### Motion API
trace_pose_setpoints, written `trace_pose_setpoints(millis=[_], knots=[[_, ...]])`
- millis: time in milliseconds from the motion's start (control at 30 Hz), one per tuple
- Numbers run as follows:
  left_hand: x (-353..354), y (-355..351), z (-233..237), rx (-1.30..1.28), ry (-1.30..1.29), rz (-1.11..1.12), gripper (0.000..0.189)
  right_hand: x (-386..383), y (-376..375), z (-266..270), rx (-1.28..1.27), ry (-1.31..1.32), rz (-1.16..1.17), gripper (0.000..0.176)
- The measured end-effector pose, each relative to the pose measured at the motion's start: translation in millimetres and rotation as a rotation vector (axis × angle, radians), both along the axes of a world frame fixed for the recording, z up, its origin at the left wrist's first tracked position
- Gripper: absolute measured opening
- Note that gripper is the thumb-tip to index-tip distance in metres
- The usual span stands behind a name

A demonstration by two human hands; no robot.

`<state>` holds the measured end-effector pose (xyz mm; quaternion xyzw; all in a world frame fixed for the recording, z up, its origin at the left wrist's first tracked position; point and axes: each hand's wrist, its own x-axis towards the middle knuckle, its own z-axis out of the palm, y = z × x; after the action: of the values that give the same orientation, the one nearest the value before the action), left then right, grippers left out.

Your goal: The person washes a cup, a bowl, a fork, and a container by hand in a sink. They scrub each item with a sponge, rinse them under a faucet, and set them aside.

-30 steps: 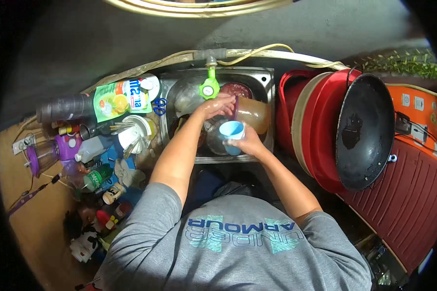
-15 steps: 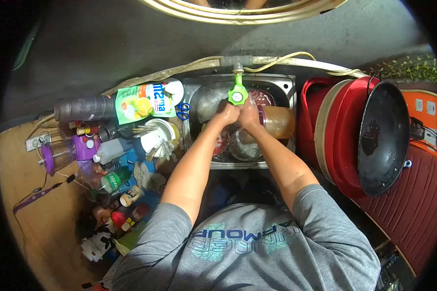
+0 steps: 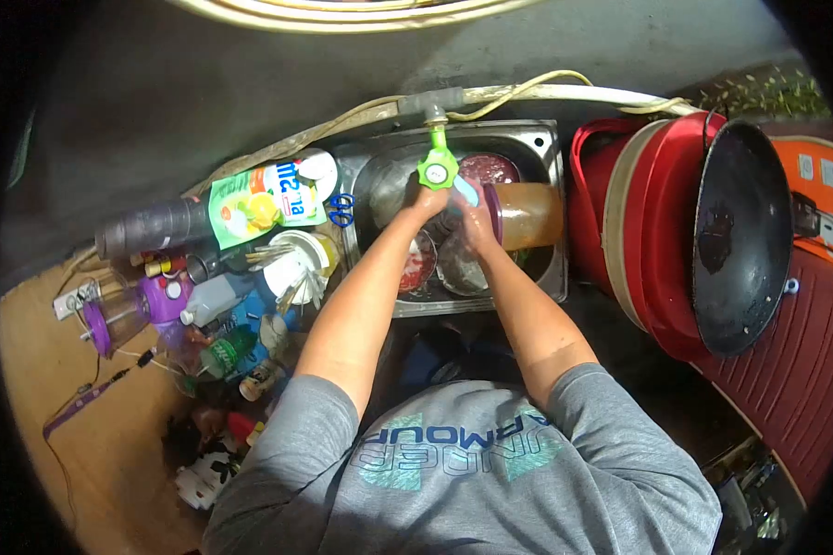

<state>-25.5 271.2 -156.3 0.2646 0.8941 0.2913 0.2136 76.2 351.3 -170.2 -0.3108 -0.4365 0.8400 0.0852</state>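
Note:
Both my hands are in the metal sink (image 3: 557, 268), under the green tap (image 3: 438, 172). My left hand (image 3: 427, 204) is just below the tap handle, and its fingers are mostly hidden there. Close by on the right, my right hand (image 3: 473, 227) is closed round a narrow light-blue thing (image 3: 466, 191), whose kind I cannot make out. Right of that hand lies an amber plastic container (image 3: 530, 215) with a purple rim. Beneath my hands are a clear bowl (image 3: 460, 268), a red patterned dish (image 3: 418, 264) and a dark red plate (image 3: 491, 170).
A black wok (image 3: 742, 240) leans against red basins (image 3: 662, 240) at the right. Left of the sink stand a detergent pouch (image 3: 259, 202), a dark bottle (image 3: 153, 227), a white tub of sticks (image 3: 292, 268), a purple blender (image 3: 120, 314) and a green bottle (image 3: 230, 353).
The view has shifted slightly and brightened. My hands have drawn slightly apart, and the light-blue thing now shows at my right hand.

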Motion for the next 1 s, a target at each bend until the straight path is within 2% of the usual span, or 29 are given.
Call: trace_pose_setpoints(millis=[33,67,100,133,167,200,233,267,300,333,367,400,433,500,533,600,667,833,867,900,933,967,1000], knots=[[8.6,0.3,14.4,0.191,-0.278,0.226,0.028,-0.2,1.2,22.5,-0.420,0.016,-0.081,0.034],[17.0,0.5,28.9,0.379,-0.557,0.456,0.029,-1.2,2.2,24.0,-0.421,0.018,-0.094,0.034],[22.5,5.6,68.6,0.391,-0.811,0.461,0.049,-3.5,3.5,19.6,-0.470,-0.015,-0.085,0.034],[20.3,6.2,66.3,0.382,-0.812,0.454,0.049,-5.8,3.4,4.9,-0.520,-0.049,-0.074,0.036],[15.5,5.8,63.7,-0.019,-0.614,0.200,0.062,-12.2,1.1,-10.3,-0.465,-0.078,-0.021,0.044],[11.5,5.6,59.4,-0.407,-0.396,-0.059,0.075,-14.5,-1.3,-16.6,-0.475,-0.080,-0.033,0.044],[7.2,7.7,54.6,-0.337,-0.544,-0.055,0.090,-15.9,-3.6,-22.9,-0.525,-0.078,-0.014,0.044],[7.3,10.8,49.2,-0.347,-0.547,-0.064,0.090,-19.5,-5.1,-29.4,-0.574,-0.076,0.005,0.043],[9.8,15.0,41.8,-0.393,-0.454,-0.198,0.088,-29.5,-8.5,-52.3,-0.608,-0.008,-0.142,0.049],[14.0,20.3,54.0,-0.435,-0.360,-0.330,0.086,-33.6,-5.8,-63.1,-0.614,-0.011,-0.151,0.049],[15.2,20.0,67.6,-0.506,-0.310,-0.384,0.080,-34.8,-3.9,-73.3,-0.665,0.052,-0.052,0.052],[14.6,15.4,55.0,-0.511,-0.316,-0.390,0.080,-32.5,-3.1,-77.4,-0.713,0.117,0.049,0.055],[9.1,10.6,30.2,-0.439,-0.306,-0.343,0.079,-30.4,-8.0,-22.2,-0.854,0.058,-0.109,0.059],[9.6,10.2,11.5,-0.377,-0.222,-0.211,0.080,-28.9,-7.6,-17.9,-0.867,0.065,-0.142,0.059],[12.7,14.5,31.7,-0.384,-0.220,-0.216,0.080,-28.6,-9.6,-19.1,-0.883,0.065,-0.167,0.059],[18.1,27.4,92.0,-0.573,-0.328,-0.430,0.081,-24.0,-17.3,-34.7,-0.916,0.090,-0.177,0.057],[7.3,19.8,55.5,-0.472,-0.270,-0.405,0.083,-22.0,-12.9,-46.3,-0.949,0.142,-0.179,0.054],[3.8,18.9,49.1,-0.376,-0.318,-0.288,0.082,-11.9,-9.0,-20.1,-0.971,0.242,-0.254,0.040],[1.8,20.2,47.9,-0.353,-0.326,-0.260,0.081,-14.8,-10.8,-15.6,-0.981,0.182,-0.356,0.036],[4.5,11.2,4.1,-0.308,0.003,-0.050,0.072,-18.6,-12.1,-10.3,-0.987,0.124,-0.458,0.034],[2.9,6.2,8.1,-0.306,0.005,-0.051,0.072,-20.3,-14.2,-3.0,-0.985,0.126,-0.459,0.034],[1.5,-4.4,13.3,0.068,-0.183,0.016,0.066,-18.7,-18.3,4.6,-0.855,0.073,-0.471,0.030],[-0.7,-8.9,7.5,0.259,-0.277,0.052,0.062,-15.6,-22.3,17.7,-0.722,0.018,-0.483,0.028]])
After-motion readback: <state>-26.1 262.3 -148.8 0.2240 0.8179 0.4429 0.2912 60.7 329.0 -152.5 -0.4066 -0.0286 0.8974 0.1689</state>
